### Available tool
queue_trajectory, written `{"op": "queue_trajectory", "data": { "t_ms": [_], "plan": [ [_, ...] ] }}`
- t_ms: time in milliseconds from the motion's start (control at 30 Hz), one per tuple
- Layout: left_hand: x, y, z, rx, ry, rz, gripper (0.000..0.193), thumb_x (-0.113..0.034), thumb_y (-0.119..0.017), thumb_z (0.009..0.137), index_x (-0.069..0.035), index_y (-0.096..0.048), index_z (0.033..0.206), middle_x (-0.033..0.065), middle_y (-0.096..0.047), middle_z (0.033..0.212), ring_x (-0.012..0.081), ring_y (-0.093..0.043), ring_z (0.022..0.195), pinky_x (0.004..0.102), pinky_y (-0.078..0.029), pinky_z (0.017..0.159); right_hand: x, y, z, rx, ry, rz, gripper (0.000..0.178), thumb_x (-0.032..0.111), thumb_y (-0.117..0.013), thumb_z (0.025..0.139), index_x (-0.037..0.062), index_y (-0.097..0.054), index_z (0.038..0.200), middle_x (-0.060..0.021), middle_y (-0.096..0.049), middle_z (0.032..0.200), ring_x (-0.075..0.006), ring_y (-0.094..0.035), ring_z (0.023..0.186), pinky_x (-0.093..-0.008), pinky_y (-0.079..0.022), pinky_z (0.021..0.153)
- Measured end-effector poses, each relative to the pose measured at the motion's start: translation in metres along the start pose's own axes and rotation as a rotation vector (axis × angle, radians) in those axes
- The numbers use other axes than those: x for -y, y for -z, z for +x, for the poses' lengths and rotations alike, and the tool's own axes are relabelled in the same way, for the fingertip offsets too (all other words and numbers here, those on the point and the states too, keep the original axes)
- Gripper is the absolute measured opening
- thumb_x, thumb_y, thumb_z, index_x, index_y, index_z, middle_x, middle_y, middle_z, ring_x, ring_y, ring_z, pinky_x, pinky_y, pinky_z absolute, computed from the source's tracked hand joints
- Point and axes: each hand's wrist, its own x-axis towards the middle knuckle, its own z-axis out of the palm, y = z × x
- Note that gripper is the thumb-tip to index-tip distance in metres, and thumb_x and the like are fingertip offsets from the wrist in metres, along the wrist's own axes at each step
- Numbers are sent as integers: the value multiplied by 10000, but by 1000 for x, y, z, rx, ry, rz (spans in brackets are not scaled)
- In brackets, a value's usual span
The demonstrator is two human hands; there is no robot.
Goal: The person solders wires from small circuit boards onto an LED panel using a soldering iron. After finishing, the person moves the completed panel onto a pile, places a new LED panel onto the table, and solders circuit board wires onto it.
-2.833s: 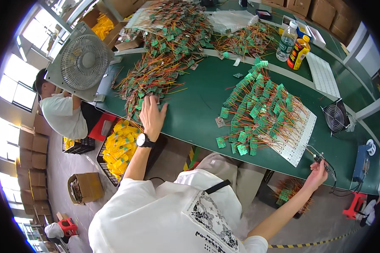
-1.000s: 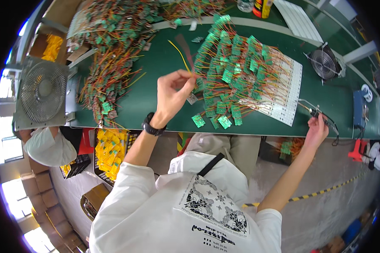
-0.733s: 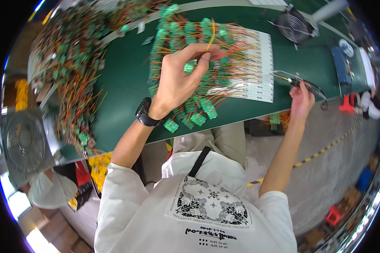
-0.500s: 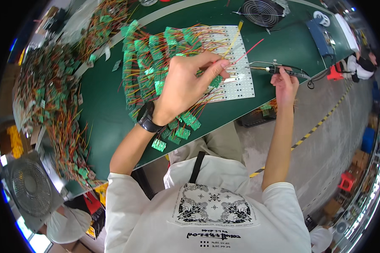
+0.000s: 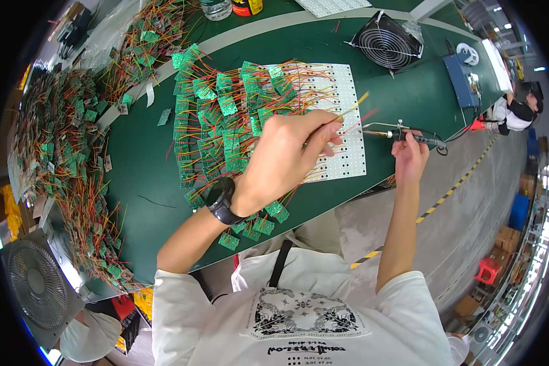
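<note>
My left hand [image 5: 287, 152], with a black watch at the wrist, is closed in a pinch on a yellow wire [image 5: 355, 106] and a blurred red wire [image 5: 365, 116]. It hangs over a white perforated board [image 5: 355, 155]. Rows of small green circuit boards [image 5: 227, 104] with red and yellow leads lie across the left of that board, partly hidden by the hand. Beyond the board's right edge, my right hand [image 5: 410, 160] grips a soldering iron [image 5: 432, 140] with a thin metal guide along it. Its tip points left, close to the board's edge.
Heaped wired circuit boards [image 5: 73, 134] cover the left side. A black fan [image 5: 387, 46], a blue box-shaped unit [image 5: 460, 79] and a solder spool [image 5: 467, 53] stand at the far right. A bottle [image 5: 216, 8] is at the back. Another person [image 5: 518, 107] is off to the right.
The view has shifted, so the table sits lower in the picture. My left hand has moved slightly right, and the wire ends have dipped closer to the iron's tip. The right hand keeps its grip.
</note>
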Motion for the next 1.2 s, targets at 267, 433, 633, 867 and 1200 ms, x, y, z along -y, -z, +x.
{"op": "queue_trajectory", "data": {
  "t_ms": [267,433,633,867,1200],
  "plan": [
    [23,-15,-14,199,-233,398,175,-91,-632,854,-2,-659,1003,104,-687,814,223,-639,572,313,-500,521,0,-6,-6,-25,38,16,164,102,-592,886,-33,-613,976,-85,-605,700,-162,-558,553,-270,-408,516],
    [43,-31,-26,166,-316,653,156,-109,-639,797,-46,-674,935,54,-615,700,228,-605,543,344,-477,481,-2,-8,-8,-46,45,-48,198,100,-587,892,-52,-603,1017,-107,-617,734,-181,-569,556,-279,-417,523],
    [55,-38,-30,126,-422,802,222,-112,-611,728,-43,-649,936,31,-577,698,189,-609,582,332,-471,485,-3,-6,-13,-57,107,-66,218,87,-594,887,-78,-583,1030,-135,-619,753,-203,-582,559,-282,-420,520],
    [58,-39,-29,182,-403,833,260,-122,-607,701,-29,-641,941,24,-550,712,169,-602,599,317,-470,495,-4,2,-24,51,117,-125,238,100,-603,875,-81,-566,1026,-147,-619,761,-209,-575,533,-284,-421,469],
    [61,-43,-28,185,-379,876,260,-117,-586,699,-11,-637,931,27,-555,722,165,-600,611,306,-467,493,-7,16,-23,186,78,-161,240,57,-614,850,-86,-562,1036,-159,-621,787,-213,-582,513,-295,-470,467]
  ]
}}
